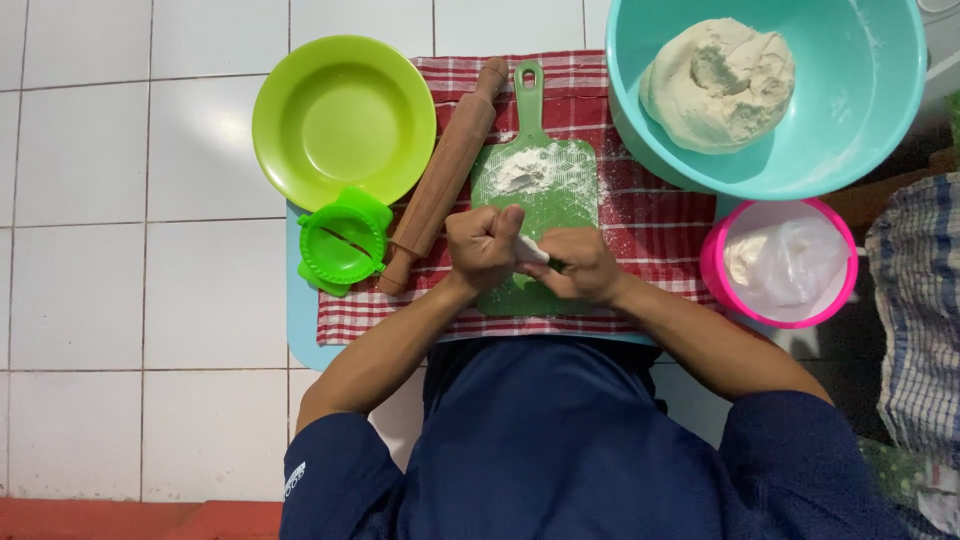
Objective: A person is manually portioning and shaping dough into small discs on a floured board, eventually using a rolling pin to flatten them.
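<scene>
My left hand (483, 245) and my right hand (582, 265) meet over a green cutting board (545, 185) dusted with flour. Both are closed on a small white piece of dough (532, 251) stretched between them. The left fist grips one end and the right fingers wrap the other end. A wooden rolling pin (445, 175) lies at a slant just left of the board, close to my left hand. The board rests on a red checked cloth (650, 225).
A lime green plate (343, 120) and a green dumpling press (343, 243) sit at the left. A teal bowl (860, 110) with a large dough lump (718, 85) stands at the back right. A pink bowl (715, 265) holding a white bag is at the right. White tiled floor lies all around.
</scene>
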